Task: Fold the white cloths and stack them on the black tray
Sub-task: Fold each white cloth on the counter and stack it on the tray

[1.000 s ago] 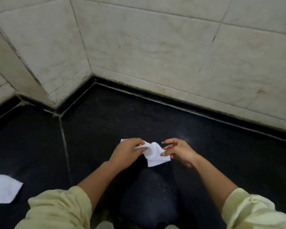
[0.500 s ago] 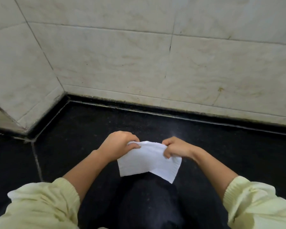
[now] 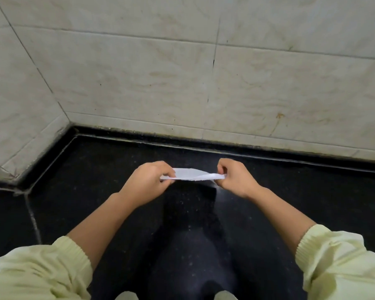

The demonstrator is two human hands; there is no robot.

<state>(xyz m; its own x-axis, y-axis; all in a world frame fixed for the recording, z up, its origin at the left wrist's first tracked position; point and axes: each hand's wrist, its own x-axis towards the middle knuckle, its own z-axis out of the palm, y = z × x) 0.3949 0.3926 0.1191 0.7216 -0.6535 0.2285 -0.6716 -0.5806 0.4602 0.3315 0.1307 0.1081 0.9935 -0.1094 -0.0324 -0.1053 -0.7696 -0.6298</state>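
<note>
One white cloth (image 3: 191, 176) taut, left hand (image 3: 146, 183) pinching, right hand (image 3: 234, 179) pinching

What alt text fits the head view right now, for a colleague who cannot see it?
Two bare hands stretch a small white cloth between them, nearly edge-on to the camera: the left hand grips one end, the right hand the other. Behind them, a black speckled stone surface meets cream marbled wall tiles.

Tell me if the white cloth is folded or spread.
Stretched out, not bundled: the left hand and right hand each pinch one end of the white cloth, seen almost edge-on. Any fold: cannot tell.
</note>
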